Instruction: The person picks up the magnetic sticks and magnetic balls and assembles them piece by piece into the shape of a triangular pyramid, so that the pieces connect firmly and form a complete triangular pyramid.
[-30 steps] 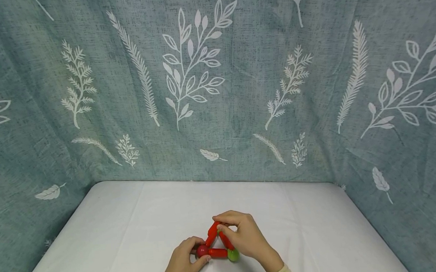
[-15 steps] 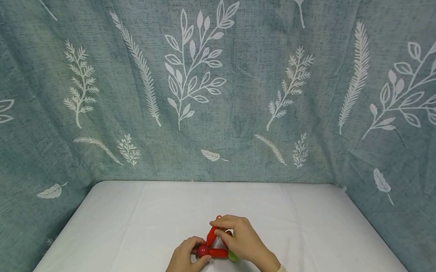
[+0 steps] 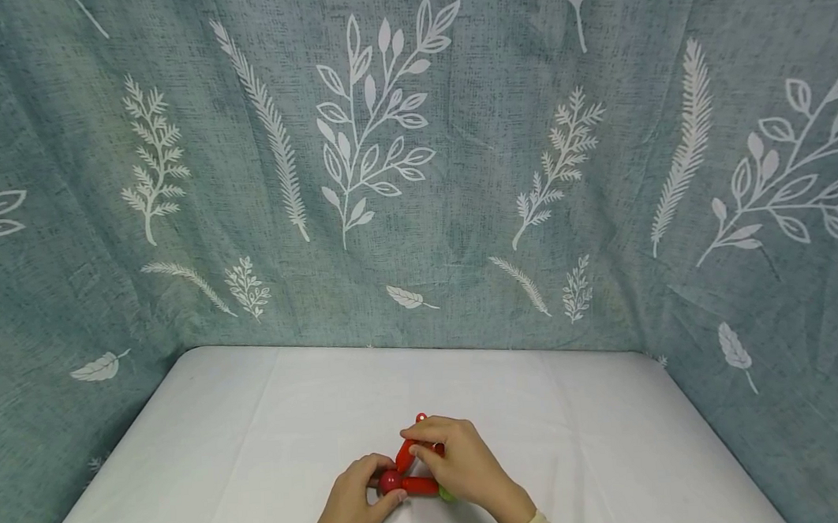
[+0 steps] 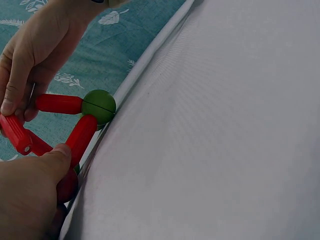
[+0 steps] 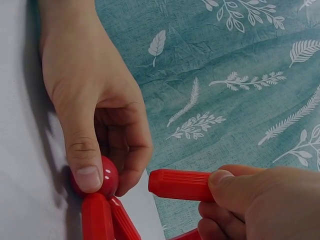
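Observation:
My left hand point(image 3: 356, 502) grips a red ball point(image 3: 390, 481) between thumb and fingers. From this ball a ribbed red rod point(image 4: 82, 140) runs to a green ball point(image 4: 99, 106), which my right hand partly hides in the head view. Another red rod point(image 4: 59, 104) goes from the green ball toward my right hand; a further rod point(image 5: 125, 220) leaves the red ball. My right hand point(image 3: 465, 464) pinches a separate-looking red rod point(image 5: 182, 185) between thumb and fingers, its near end free and close to the red ball. The far corner is hidden behind my right fingers.
A white cloth-covered table point(image 3: 292, 410) lies under the hands. Behind and beside it hangs a blue-green curtain point(image 3: 459, 212) with a white leaf print.
My right hand has shifted slightly left and toward me, covering more of the green ball and right-hand rod. A red rod end now shows beyond its fingers. The left hand keeps its grip.

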`<state>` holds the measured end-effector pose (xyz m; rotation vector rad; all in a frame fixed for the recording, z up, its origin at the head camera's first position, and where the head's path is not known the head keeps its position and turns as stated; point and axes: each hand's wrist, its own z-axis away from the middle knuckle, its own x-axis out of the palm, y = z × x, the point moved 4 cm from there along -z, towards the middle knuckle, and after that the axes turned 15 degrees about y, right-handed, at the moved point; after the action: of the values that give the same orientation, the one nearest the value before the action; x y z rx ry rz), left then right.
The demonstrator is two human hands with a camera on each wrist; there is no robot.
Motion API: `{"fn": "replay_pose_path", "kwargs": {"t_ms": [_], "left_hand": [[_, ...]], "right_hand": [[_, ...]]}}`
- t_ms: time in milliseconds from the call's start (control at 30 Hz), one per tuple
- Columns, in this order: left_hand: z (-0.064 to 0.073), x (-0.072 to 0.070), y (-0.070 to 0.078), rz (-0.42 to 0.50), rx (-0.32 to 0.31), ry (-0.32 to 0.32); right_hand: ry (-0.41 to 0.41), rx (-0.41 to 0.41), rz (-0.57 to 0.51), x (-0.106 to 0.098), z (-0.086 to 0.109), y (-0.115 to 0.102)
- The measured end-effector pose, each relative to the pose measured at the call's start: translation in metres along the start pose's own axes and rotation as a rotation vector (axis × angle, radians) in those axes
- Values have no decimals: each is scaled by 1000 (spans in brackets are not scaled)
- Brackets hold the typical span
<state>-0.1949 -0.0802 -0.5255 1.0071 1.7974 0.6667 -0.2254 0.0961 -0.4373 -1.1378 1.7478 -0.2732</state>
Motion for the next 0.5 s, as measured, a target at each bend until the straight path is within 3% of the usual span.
{"fn": "replay_pose_path", "kwargs": {"t_ms": [500], "left_hand": [[1,0,0,-5,14,8]], "right_hand": [[-4,-53,22,6,2,0]]}}
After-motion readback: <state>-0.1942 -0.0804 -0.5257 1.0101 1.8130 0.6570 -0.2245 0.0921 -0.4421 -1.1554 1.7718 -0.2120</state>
